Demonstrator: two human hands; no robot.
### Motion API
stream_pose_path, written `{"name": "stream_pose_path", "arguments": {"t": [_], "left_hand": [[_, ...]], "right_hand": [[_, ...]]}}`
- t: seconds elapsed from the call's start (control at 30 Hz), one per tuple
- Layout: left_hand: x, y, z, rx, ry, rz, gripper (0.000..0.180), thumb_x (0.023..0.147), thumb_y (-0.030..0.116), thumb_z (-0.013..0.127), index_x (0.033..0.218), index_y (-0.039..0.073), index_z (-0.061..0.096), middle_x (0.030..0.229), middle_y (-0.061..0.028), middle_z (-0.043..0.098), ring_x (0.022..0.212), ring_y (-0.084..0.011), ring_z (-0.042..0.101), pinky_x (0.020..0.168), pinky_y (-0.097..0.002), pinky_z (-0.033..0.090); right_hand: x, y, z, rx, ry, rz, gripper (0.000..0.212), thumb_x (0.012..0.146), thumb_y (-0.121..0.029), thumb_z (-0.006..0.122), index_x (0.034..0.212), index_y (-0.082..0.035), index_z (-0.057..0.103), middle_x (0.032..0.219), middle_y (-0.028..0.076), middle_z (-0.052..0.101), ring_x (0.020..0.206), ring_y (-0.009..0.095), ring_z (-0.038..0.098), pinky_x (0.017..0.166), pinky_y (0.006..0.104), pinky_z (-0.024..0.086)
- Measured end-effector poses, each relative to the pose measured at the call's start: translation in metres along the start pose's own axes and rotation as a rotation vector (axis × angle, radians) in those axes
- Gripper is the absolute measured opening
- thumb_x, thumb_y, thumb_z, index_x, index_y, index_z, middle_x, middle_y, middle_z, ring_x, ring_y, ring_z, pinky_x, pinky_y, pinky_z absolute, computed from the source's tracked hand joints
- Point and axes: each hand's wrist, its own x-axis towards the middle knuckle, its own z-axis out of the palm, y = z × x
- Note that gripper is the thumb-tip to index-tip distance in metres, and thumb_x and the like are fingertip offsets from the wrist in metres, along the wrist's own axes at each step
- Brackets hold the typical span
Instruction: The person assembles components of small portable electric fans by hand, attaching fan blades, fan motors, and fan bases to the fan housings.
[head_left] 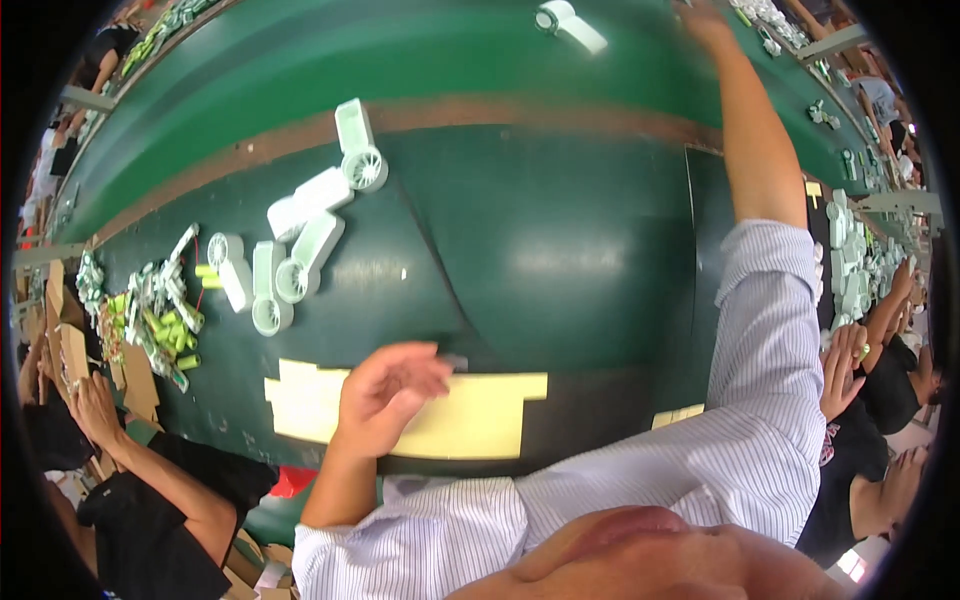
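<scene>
My left hand [388, 392] hovers over pale yellow paper sheets [480, 418] at the table's near edge. Its fingers are loosely curled, with the thumb apart and nothing visible between them. By its fingertips is a small greyish clear piece [455, 362], too small to name. At the top edge my right hand [706, 24] reaches over the far green belt; it is blurred and partly cut off, so its grip is hidden. Several pale green handheld-fan shells [312, 248] with round grilles lie left of centre. Another fan shell [572, 25] rests on the belt, left of my right hand.
A brown ledge [440, 112] separates the dark green table [560, 250] from the belt [450, 60]. A black cable [432, 248] crosses the table. At left is a pile of yellow-green cylinders and wired parts [165, 320]. Co-workers' hands [95, 408] work on both sides.
</scene>
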Motion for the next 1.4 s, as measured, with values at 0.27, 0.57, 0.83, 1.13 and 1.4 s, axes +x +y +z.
{"name": "stream_pose_path", "arguments": {"t": [0.27, 0.57, 0.83, 1.13, 1.4], "left_hand": [[-0.003, 0.001, 0.026, 0.833, -0.180, 0.233, 0.045, 0.076, 0.009, 0.076, 0.117, 0.003, 0.059, 0.106, -0.0096, 0.062, 0.085, -0.0204, 0.059, 0.080, -0.0308, 0.049], [-0.025, 0.009, 0.041, 1.257, -0.268, 0.467, 0.053, 0.081, 0.027, 0.072, 0.124, 0.001, 0.055, 0.129, -0.0182, 0.054, 0.117, -0.0368, 0.051, 0.101, -0.0404, 0.041], [-0.005, 0.005, 0.099, 0.433, -0.013, 0.220, 0.066, 0.085, 0.026, 0.073, 0.132, -0.005, 0.040, 0.117, -0.0203, 0.061, 0.093, -0.0221, 0.066, 0.077, -0.0327, 0.054], [-0.020, 0.012, 0.078, 0.460, 0.120, 0.452, 0.019, 0.096, 0.017, 0.057, 0.099, -0.001, 0.059, 0.063, -0.0053, 0.061, 0.058, -0.0084, 0.058, 0.055, -0.0232, 0.046], [-0.021, 0.037, 0.072, 0.309, -0.068, 0.349, 0.020, 0.099, 0.020, 0.052, 0.099, 0.001, 0.058, 0.066, -0.0029, 0.058, 0.058, -0.0087, 0.055, 0.053, -0.0221, 0.045]], "right_hand": [[-0.299, -0.112, -0.121, 0.520, -0.246, -0.319, 0.034, 0.090, -0.036, 0.062, 0.106, -0.006, 0.067, 0.069, -0.002, 0.055, 0.068, 0.009, 0.050, 0.063, 0.0280, 0.043], [-0.421, -0.191, -0.130, 1.018, -0.289, 0.065, 0.035, 0.089, -0.036, 0.064, 0.106, -0.005, 0.072, 0.119, 0.014, 0.062, 0.093, 0.014, 0.058, 0.076, 0.0276, 0.046], [-0.483, -0.237, -0.145, 1.988, -0.506, 0.072, 0.034, 0.099, -0.026, 0.051, 0.118, 0.002, 0.059, 0.110, 0.010, 0.062, 0.104, 0.017, 0.059, 0.088, 0.0301, 0.048], [-0.525, -0.205, -0.153, 1.569, -0.878, 0.303, 0.046, 0.096, -0.041, 0.054, 0.115, 0.001, 0.060, 0.109, 0.013, 0.063, 0.105, 0.020, 0.060, 0.085, 0.0308, 0.050], [-0.527, -0.242, -0.160, 0.905, -0.170, -0.658, 0.047, 0.089, -0.016, 0.063, 0.133, -0.003, 0.049, 0.123, 0.016, 0.059, 0.105, 0.027, 0.063, 0.089, 0.0338, 0.049]]}}
